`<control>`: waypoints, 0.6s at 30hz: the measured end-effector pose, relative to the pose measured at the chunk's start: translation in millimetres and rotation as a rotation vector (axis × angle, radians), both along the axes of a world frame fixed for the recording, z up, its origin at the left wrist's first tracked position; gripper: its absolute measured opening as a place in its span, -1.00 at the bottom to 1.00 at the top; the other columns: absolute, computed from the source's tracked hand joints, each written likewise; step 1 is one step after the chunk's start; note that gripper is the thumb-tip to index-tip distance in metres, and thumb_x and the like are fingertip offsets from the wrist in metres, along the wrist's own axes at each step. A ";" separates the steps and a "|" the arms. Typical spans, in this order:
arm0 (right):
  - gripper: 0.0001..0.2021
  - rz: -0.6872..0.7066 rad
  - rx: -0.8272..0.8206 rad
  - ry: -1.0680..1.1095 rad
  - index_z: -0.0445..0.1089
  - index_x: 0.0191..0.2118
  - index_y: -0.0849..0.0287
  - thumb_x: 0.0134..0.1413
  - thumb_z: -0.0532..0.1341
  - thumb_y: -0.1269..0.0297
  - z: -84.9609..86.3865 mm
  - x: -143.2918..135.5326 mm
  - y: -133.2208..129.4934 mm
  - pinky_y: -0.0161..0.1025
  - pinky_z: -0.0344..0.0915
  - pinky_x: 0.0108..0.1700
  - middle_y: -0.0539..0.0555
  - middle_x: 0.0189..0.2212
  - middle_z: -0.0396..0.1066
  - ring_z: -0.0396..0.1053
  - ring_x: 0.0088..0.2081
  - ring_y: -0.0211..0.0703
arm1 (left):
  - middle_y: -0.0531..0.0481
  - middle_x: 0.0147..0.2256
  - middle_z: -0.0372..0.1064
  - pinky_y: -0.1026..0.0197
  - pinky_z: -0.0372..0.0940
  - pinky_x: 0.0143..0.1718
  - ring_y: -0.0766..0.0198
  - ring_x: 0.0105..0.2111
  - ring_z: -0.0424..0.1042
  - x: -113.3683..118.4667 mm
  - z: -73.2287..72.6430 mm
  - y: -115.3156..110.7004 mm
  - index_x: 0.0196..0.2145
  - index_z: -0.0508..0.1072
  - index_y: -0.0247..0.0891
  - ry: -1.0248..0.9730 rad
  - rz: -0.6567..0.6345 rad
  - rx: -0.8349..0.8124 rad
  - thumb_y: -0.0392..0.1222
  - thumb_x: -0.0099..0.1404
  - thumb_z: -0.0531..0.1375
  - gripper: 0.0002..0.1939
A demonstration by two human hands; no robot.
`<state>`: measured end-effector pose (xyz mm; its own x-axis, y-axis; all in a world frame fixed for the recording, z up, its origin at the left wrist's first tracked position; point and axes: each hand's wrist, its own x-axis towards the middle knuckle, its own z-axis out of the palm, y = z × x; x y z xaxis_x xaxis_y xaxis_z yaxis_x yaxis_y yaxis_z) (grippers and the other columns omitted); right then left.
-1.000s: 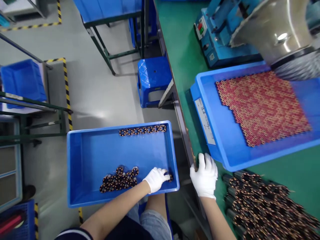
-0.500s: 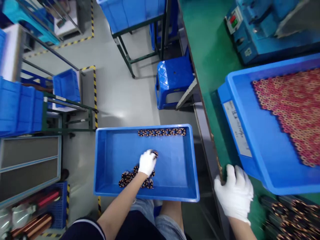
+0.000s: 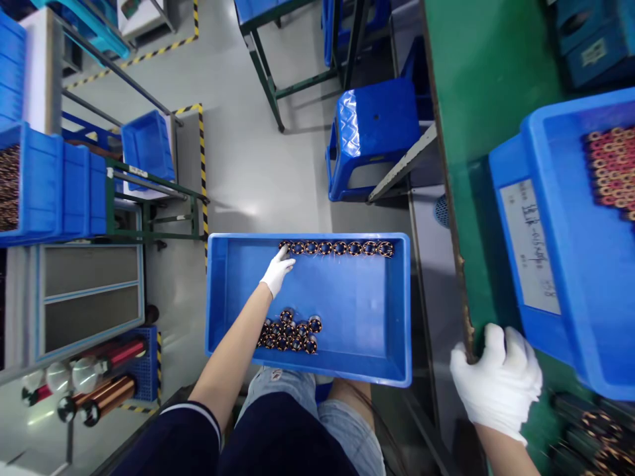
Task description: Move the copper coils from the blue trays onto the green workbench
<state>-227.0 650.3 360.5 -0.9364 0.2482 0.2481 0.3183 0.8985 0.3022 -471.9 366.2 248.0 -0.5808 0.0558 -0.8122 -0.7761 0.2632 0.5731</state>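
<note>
My left hand [image 3: 278,271], in a white glove, has its fingertips closed on a small copper-wound ring at the left end of a row of rings [image 3: 340,248]. That row runs along the far wall of a blue tray [image 3: 317,373] resting above my lap. A loose pile of similar rings [image 3: 285,337] lies near the tray's close edge, partly behind my left forearm. My right hand [image 3: 499,380], also gloved, rests on the edge of the green workbench [image 3: 466,297], fingers apart and holding nothing.
On the bench stands a blue bin [image 3: 560,251] with red-pink rings, and dark wound cores [image 3: 600,430] lie at its lower right. A blue stool [image 3: 381,122] stands beyond the tray. Racks with blue bins [image 3: 44,185] are at the left.
My left hand has moved from the tray's middle to the far wall with a ring, at the row's left end. The view has shifted; my right hand still rests on the bench edge.
</note>
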 end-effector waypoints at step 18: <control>-0.69 0.174 -0.670 -0.086 0.25 -0.02 0.32 0.18 0.01 0.29 -43.3 2.7 -142.9 -0.03 0.24 -0.01 0.28 -0.08 0.28 0.20 0.00 0.03 | -0.09 0.12 0.19 0.01 0.12 0.23 0.14 0.12 0.21 153.5 44.4 -140.1 0.05 0.35 -0.16 0.213 -0.792 -0.612 -0.23 0.21 0.03 -0.56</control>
<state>-224.3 507.4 317.2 -0.9859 0.1662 0.0169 0.1523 0.9360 -0.3174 -318.3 226.0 292.4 -0.6928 0.0965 -0.7147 -0.1504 0.9499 0.2741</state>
